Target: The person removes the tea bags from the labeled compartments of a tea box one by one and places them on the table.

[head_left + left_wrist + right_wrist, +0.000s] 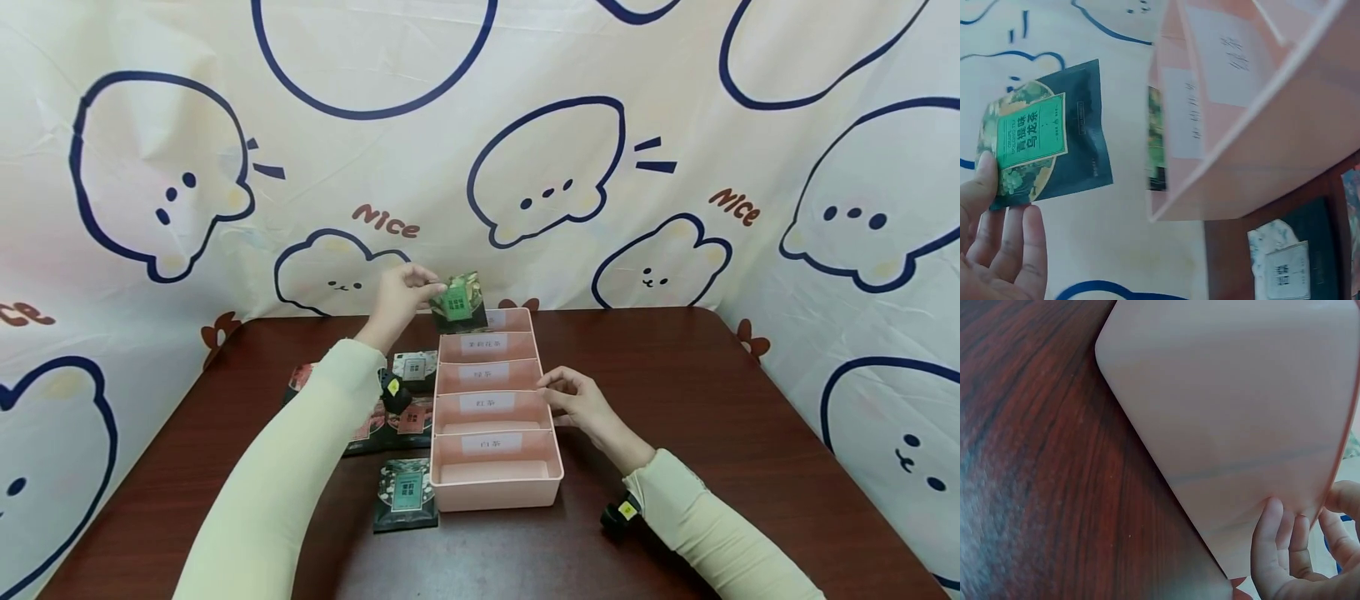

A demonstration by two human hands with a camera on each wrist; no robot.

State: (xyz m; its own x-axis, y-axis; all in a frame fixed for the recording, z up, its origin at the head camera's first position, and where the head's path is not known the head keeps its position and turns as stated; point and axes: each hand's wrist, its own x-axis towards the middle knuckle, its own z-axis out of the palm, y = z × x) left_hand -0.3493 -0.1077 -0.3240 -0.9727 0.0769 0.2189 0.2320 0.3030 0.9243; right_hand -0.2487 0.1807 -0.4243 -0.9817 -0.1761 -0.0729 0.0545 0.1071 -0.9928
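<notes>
Up at the far end of the pink divided box [498,497], my left hand [405,293] pinches a green and black tea packet [459,303] by its edge. In the left wrist view the packet [1054,131] is held flat between thumb and fingers, beside the box and apart from it. Another green packet [1155,137] stands inside the far compartment. My right hand [581,407] grips the box's right rim about midway along. The right wrist view shows fingertips [1270,509] against the outer wall [1229,412]. White labels with Chinese writing mark the compartments.
Left of the box lie more tea packets: one with a white label [415,369], red ones [412,419], and a dark one with a teal label [406,493] nearest me. Dark brown table [660,358] extends right. A cartoon-printed cloth [420,167] hangs behind.
</notes>
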